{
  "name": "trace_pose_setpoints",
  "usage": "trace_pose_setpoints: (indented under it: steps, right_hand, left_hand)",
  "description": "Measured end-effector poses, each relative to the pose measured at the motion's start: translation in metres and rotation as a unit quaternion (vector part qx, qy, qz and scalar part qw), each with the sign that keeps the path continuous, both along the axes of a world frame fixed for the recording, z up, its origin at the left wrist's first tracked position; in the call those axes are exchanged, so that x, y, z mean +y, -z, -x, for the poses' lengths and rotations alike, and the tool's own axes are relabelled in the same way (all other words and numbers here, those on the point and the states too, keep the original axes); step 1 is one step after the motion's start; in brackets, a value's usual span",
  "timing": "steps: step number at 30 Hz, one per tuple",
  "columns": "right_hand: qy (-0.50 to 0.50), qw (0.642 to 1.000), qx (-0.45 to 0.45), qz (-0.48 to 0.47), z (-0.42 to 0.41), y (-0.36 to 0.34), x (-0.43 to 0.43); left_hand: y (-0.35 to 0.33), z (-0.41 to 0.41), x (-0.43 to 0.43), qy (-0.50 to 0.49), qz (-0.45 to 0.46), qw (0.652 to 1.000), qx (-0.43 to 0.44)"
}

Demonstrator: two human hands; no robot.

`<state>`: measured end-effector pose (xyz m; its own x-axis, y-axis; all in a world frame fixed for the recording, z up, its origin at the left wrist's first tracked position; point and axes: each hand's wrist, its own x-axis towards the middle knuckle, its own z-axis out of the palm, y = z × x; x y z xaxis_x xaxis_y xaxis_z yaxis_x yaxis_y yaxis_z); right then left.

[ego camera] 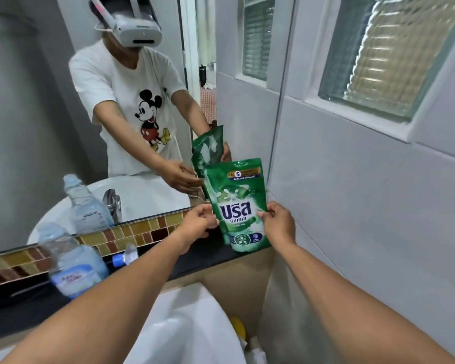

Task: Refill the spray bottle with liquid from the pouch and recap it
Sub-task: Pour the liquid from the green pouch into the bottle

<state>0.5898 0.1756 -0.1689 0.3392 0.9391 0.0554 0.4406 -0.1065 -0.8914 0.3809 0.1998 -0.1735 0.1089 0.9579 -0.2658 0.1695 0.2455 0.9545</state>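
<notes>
A green refill pouch with white lettering stands upright on the black counter, close to the corner where the mirror meets the tiled wall. My left hand pinches the pouch's left edge with curled fingers. My right hand pinches its right edge at about the same height. The pouch top looks sealed. A clear plastic bottle with a pale blue label stands on the counter far to the left, blurred. A small clear piece with a blue end lies on the counter between bottle and pouch.
A large mirror behind the counter reflects a person, the pouch and the bottle. A mosaic tile strip runs under it. The white basin is below my arms, with a yellow object beside it. The tiled wall is close on the right.
</notes>
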Motion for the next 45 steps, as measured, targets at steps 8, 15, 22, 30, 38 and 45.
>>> trace_pose_setpoints:
  steps: [8, 15, 22, 30, 38, 45]
  right_hand:
    - [-0.056, 0.998, -0.040, -0.015, 0.044, -0.054, -0.056]
    - [-0.106, 0.993, -0.037, -0.025, 0.107, -0.084, -0.102]
    - [-0.130, 0.990, 0.045, -0.040, 0.162, -0.093, -0.134]
    - [-0.198, 0.947, 0.195, 0.162, 0.186, -0.080, -0.163]
    - [-0.265, 0.854, 0.366, 0.258, 0.232, -0.037, -0.187]
    - [-0.249, 0.787, 0.541, 0.160, 0.252, -0.039, -0.185]
  left_hand:
    - [-0.130, 0.087, -0.054, 0.028, -0.189, 0.981, 0.040]
    - [-0.211, 0.133, -0.099, 0.106, -0.222, 0.897, 0.366]
    - [-0.236, 0.166, -0.142, 0.053, -0.270, 0.813, 0.512]
    - [-0.267, 0.179, -0.173, 0.019, -0.310, 0.775, 0.551]
    - [-0.292, 0.197, -0.183, -0.011, -0.309, 0.776, 0.551]
    - [-0.302, 0.210, -0.176, -0.036, -0.315, 0.811, 0.491]
